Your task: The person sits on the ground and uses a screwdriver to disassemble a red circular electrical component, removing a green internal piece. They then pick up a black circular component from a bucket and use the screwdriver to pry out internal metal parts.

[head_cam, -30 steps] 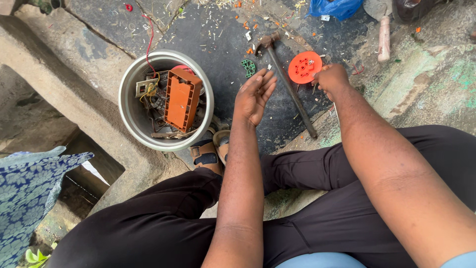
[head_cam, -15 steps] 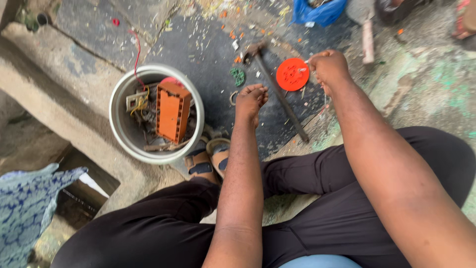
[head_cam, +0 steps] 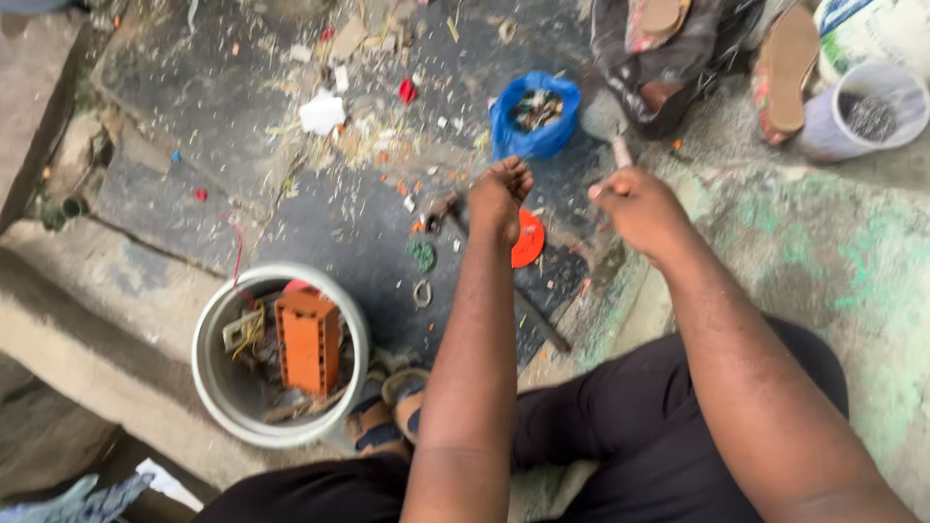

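Hands working beside the orange disc (head_cam: 529, 238)
Left hand (head_cam: 501, 197) is hovering open over it; right hand (head_cam: 639, 205) is closing around a tool handle (head_cam: 620, 152) just right of it

Single head cam, steep look-down from the seated person's own head, arms-length range.

Landmark: grey bucket (head_cam: 281, 353), lower left. Lens faces forward and down over the person's knees; blue bag (head_cam: 536, 116) sits up and right of the bucket, white tub (head_cam: 862, 111) far right at the top edge. No second view, so no overlap.
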